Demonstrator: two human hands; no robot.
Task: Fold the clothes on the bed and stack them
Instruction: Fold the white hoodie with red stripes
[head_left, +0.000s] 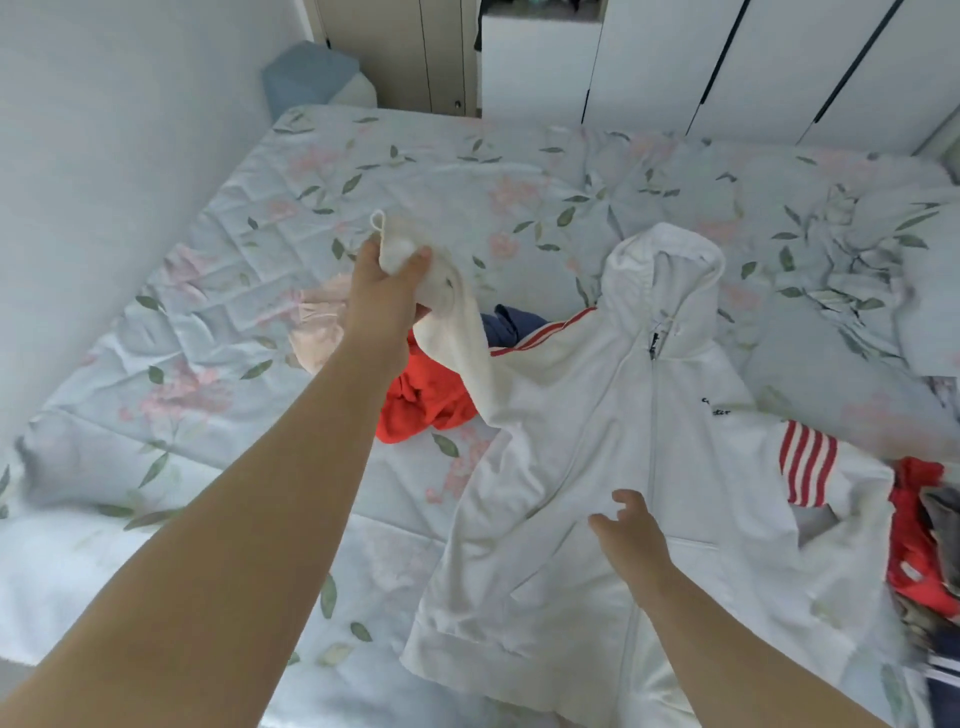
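On floral bedspread (234, 322): white hoodie (597, 441) front-up; white wardrobes (779, 62) behind.

Small black chest lettering (716, 409) on the white hoodie (582, 441), only "ter" legible

White wardrobe doors (779, 62) with dark gaps, blue-grey cushion (306, 78) in the corner, pale wall (104, 156) at left

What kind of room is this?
Most likely a bedroom. There is a big flower-patterned bed, tall white wardrobe doors stand behind it, and clothes such as a white hoodie lie spread on it.
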